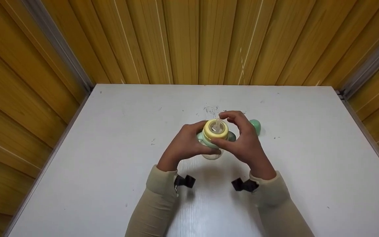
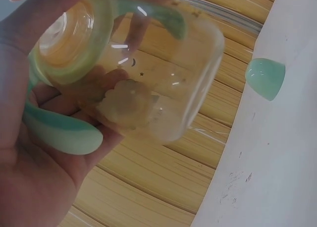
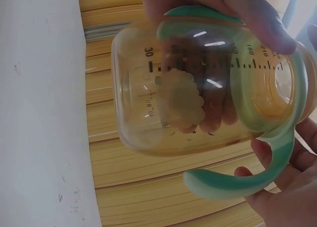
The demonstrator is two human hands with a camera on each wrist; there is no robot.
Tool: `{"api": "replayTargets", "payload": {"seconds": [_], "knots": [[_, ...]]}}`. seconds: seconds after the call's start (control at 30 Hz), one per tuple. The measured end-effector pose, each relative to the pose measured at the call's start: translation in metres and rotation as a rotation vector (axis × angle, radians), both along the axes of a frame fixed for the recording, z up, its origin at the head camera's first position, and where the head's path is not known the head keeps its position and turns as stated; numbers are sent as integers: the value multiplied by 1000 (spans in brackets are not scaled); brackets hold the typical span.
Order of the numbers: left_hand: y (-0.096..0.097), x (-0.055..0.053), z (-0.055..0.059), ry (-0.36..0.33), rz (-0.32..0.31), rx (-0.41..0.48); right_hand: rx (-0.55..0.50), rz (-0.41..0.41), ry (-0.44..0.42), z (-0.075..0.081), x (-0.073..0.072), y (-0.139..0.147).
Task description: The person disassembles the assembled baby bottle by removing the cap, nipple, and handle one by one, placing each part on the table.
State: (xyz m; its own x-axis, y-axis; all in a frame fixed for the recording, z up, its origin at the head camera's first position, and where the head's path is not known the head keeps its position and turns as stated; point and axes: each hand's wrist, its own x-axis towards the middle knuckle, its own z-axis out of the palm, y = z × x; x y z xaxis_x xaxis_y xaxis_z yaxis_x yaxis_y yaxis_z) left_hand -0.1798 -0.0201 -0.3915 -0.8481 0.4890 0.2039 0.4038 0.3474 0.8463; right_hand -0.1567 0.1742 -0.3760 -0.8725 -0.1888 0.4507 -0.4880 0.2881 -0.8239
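Observation:
A clear baby bottle with a yellow collar, a pale teat and green side handles is held above the table. Around its body and handle ring curls my left hand, with fingers visible through the clear wall in the right wrist view. My right hand grips the top, thumb at the near side of the collar and forefinger bent behind the teat. Measuring marks and a cloud-like print show on the bottle. Part of the collar is hidden by fingers.
On the white table, a green dome-shaped cap lies just beyond my right hand. Dark scuffs mark the tabletop behind the bottle. Yellow wood-patterned panels stand along the back and both sides.

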Motion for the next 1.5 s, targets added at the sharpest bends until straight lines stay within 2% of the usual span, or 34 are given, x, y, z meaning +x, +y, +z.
{"api": "replayTargets", "payload": {"seconds": [0.23, 0.43, 0.57, 1.03, 1.23, 1.5], "knots": [[1, 1, 0, 15, 51, 7, 13, -47, -5, 1, 1, -3], [3, 1, -1, 18, 56, 26, 25, -63, -6, 1, 1, -4], [3, 1, 0, 14, 59, 8, 31, -66, -6, 1, 1, -3], [0, 0, 1, -5, 10, 6, 41, -34, -10, 3, 1, -2], [-1, 0, 3, 11, -10, 18, 41, -15, -6, 5, 1, 0], [-1, 1, 3, -3, -50, 20, 54, 26, 20, 5, 1, 2]]}}
